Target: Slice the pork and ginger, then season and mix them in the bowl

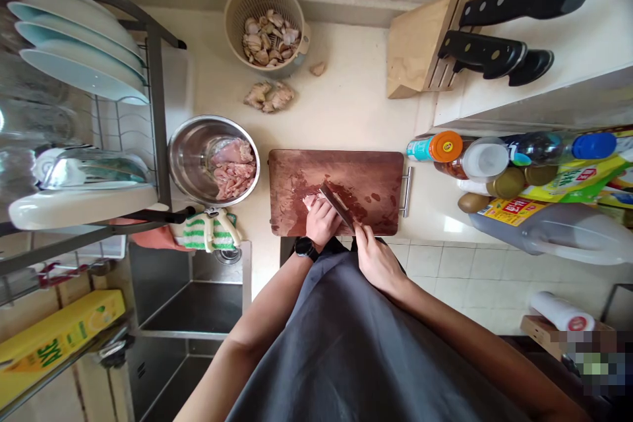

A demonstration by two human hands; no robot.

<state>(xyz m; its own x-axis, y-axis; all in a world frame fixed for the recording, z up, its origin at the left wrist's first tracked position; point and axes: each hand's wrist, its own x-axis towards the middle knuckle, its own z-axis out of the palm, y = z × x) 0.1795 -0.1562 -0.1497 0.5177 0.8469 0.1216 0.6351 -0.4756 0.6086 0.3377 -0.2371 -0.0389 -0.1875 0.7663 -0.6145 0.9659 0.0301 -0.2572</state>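
One head-worn camera looks forward and down from above the person's torso. The close, wide view covers the worktop [346, 99], with the left hand [322, 223] and right hand [378, 264] at its near edge.

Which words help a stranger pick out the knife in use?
On the counter lies a wooden cutting board. The knife is on it, in the right hand, blade beside the left hand; the other knives stand in a wooden block.

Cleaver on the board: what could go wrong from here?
The cleaver sits right against the fingers of the left hand, so a slip could cut them. The cutting board is smeared with wet-looking red juice, so the meat may skid under the stroke of the right hand. Juice could also reach the striped cloth lying close beside the board.
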